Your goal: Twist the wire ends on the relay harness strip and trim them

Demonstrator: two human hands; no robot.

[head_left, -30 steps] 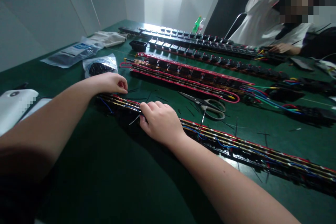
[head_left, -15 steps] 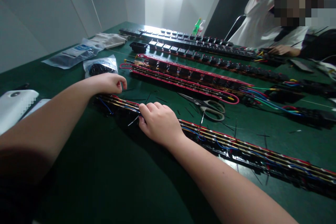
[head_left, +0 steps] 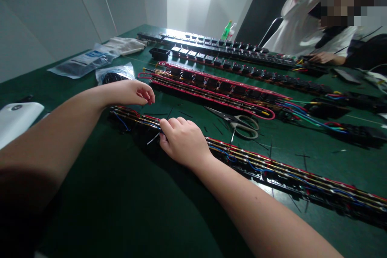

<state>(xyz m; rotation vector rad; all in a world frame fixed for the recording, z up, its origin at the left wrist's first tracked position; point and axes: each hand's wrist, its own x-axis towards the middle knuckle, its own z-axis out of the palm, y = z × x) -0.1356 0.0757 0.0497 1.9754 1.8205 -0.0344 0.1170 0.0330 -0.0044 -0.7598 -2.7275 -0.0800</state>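
My right hand (head_left: 186, 141) is wrapped around a long black strip (head_left: 260, 163) with brass rods and red and blue wires along its top. A thin white tie end (head_left: 152, 139) sticks out beside the thumb. My left hand (head_left: 139, 92) hovers just above the strip's far left end, fingers loosely curled and a little apart. Nothing shows between them. Scissors (head_left: 242, 125) with grey handles lie beyond the strip, among several thin black offcuts (head_left: 218, 129).
Farther back lie a red-edged wired assembly (head_left: 211, 88) and more black module strips (head_left: 242, 66). A clear bag of black pieces (head_left: 115, 74), a larger plastic bag (head_left: 84, 60) and a white device (head_left: 21, 121) are at left. A co-worker's hand (head_left: 322, 57) rests at the far right.
My left hand has shifted slightly right and its fingers have loosened and drooped. My right hand stays on the strip.
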